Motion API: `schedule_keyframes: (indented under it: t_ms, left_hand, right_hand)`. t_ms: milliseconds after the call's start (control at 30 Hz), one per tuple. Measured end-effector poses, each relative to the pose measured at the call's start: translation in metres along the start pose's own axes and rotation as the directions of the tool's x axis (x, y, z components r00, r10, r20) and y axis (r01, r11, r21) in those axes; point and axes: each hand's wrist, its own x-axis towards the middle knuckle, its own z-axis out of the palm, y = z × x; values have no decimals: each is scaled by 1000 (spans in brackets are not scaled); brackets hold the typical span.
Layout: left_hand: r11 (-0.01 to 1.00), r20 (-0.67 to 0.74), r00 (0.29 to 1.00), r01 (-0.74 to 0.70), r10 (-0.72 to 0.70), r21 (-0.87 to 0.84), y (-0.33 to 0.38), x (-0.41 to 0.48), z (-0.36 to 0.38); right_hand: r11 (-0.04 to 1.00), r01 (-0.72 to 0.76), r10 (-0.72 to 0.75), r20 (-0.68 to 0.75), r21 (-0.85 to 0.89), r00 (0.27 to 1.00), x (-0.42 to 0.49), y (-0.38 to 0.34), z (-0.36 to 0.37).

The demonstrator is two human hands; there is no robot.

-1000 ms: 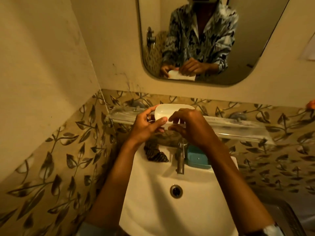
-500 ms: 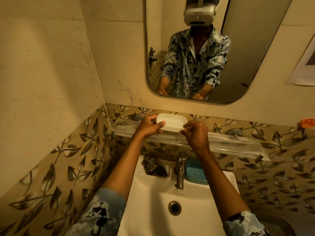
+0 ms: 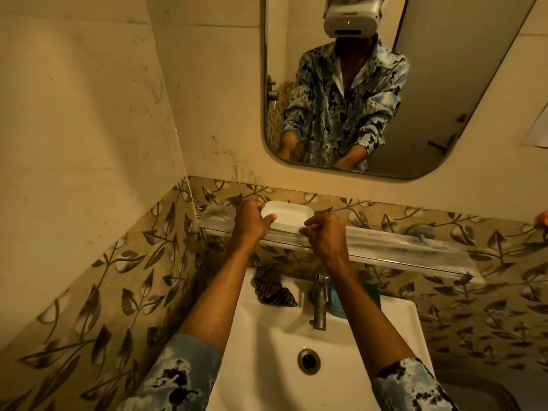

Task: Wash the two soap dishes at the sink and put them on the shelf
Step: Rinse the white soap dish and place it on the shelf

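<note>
Nearest you: the sink (image 3: 267, 336), basin bare, tap (image 3: 321, 304) shut as far as can be told. A dark patterned cloth (image 3: 274, 289) sits on the back ledge left of the tap. The teal soap dish (image 3: 367, 292) lies on the ledge right of it, mostly hidden behind your right forearm; if it is not yet washed, that half of the job remains.

Further out: the glass shelf (image 3: 400, 247), narrow and glossy, looks wet in patches. The white soap dish (image 3: 289, 215) rests on or just at its front edge. Your left hand (image 3: 250, 222) is closed on the dish's left end, thumb over the rim. Your right hand (image 3: 324, 232) is curled with its fingertips at the dish's right corner; contact looks light, cannot tell how firm.

Risks, as judged: release with the dish overhanging the front lip and it tips into the basin. Wet plastic on glass slides easily, so push it back toward the wall first. Pulling back, your right forearm could knock the tap or the teal dish.
</note>
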Motion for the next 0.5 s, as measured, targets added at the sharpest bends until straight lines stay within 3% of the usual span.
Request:
schedule_keyframes:
  t_ms: [367, 433, 500]
  left_hand:
    - [994, 20, 999, 38, -40, 100, 2, 1, 2]
    - [997, -42, 999, 0, 3, 73, 10, -5, -4]
    - [995, -196, 976, -91, 96, 33, 19, -19, -12]
  right_hand:
    - [999, 13, -13, -5, 36, 1000, -2, 5, 2]
    - [997, 23, -21, -33, 71, 999, -6, -1, -4]
    - [992, 93, -79, -150, 86, 985, -16, -5, -13]
